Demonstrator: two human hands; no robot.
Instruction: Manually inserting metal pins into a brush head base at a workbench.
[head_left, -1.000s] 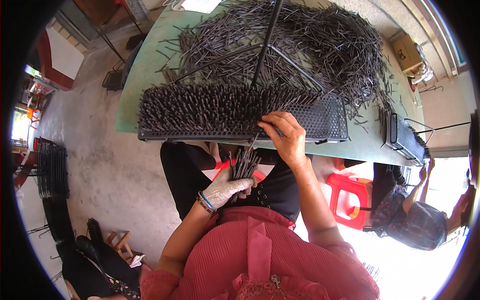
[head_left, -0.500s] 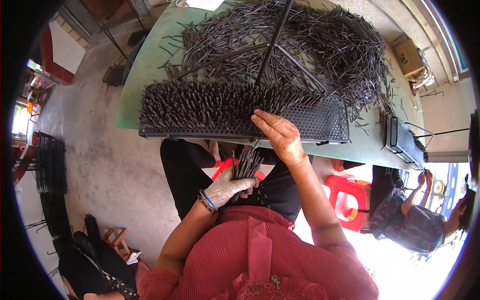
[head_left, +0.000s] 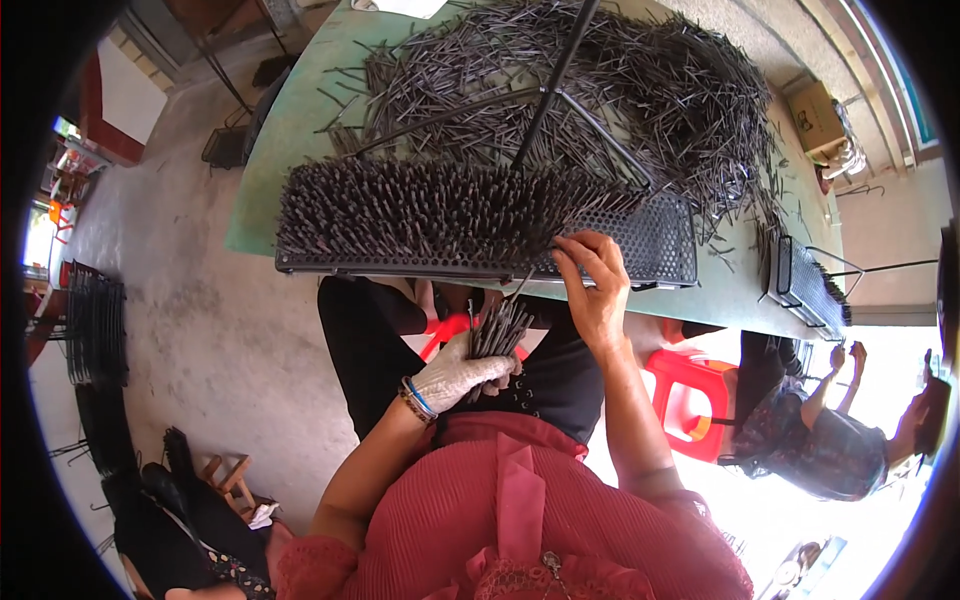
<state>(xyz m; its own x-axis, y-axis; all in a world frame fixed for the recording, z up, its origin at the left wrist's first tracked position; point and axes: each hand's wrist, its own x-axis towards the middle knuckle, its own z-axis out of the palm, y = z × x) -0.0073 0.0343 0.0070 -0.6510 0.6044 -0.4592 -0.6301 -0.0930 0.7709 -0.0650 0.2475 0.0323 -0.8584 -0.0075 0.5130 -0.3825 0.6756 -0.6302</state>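
Note:
My left hand [head_left: 455,372], in a pale glove, is closed round a bundle of thin dark sticks [head_left: 497,330] above my lap, and one stick pokes up from it. My bare right hand [head_left: 598,290] is at the front edge of a black perforated metal rack [head_left: 655,235], with thumb and fingertips pinched together beside the standing sticks. Whatever they pinch is too small to make out. Upright dark sticks [head_left: 400,215] fill the rack's left and middle holes densely, while the holes at its right end stand bare.
A large heap of loose dark sticks [head_left: 690,110] covers the back of the green table [head_left: 275,190]. A black rod frame [head_left: 548,92] rises over the rack. A second rack [head_left: 805,290] sits at the right, near a co-worker [head_left: 815,440]. Red stools [head_left: 690,400] stand below.
My right hand has moved rightward along the rack's front edge, its fingers going from stretched out to pinched. My left hand stays nearly in place with the bundle.

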